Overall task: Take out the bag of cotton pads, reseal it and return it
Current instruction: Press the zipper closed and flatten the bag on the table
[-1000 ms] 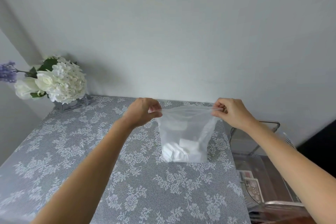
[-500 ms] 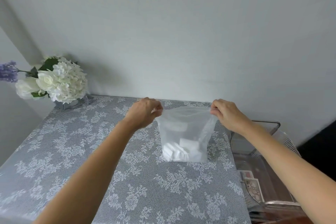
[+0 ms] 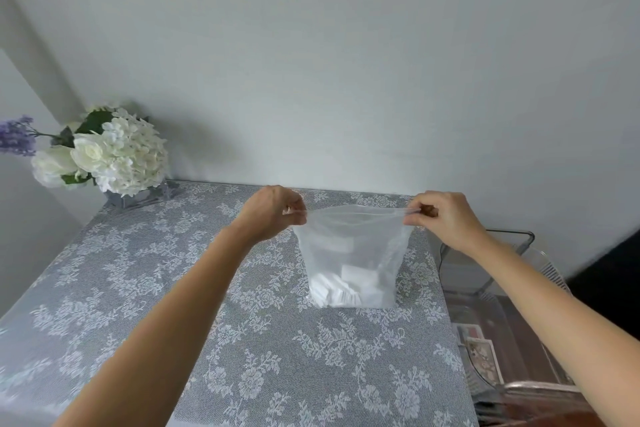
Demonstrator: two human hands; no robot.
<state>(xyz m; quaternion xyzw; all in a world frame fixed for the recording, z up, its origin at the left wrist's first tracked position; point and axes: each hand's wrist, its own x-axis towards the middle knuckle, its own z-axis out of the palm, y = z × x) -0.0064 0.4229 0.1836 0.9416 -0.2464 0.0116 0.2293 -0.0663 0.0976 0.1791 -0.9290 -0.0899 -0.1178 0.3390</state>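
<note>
A translucent plastic bag of cotton pads (image 3: 353,260) stands upright on the lace-covered table (image 3: 242,340), with white pads piled in its bottom. My left hand (image 3: 273,211) pinches the bag's top left corner. My right hand (image 3: 443,215) pinches the top right corner. The top edge is stretched taut and straight between the two hands. I cannot tell whether the seal strip is pressed shut.
A vase of white flowers with a purple sprig (image 3: 104,156) stands at the table's back left corner. To the right of the table, lower down, is a clear rack or bin (image 3: 485,288) holding small printed packets (image 3: 481,354). A plain wall stands behind.
Both hands have stayed on the bag's top corners; they shifted only slightly, keeping the top edge stretched.
</note>
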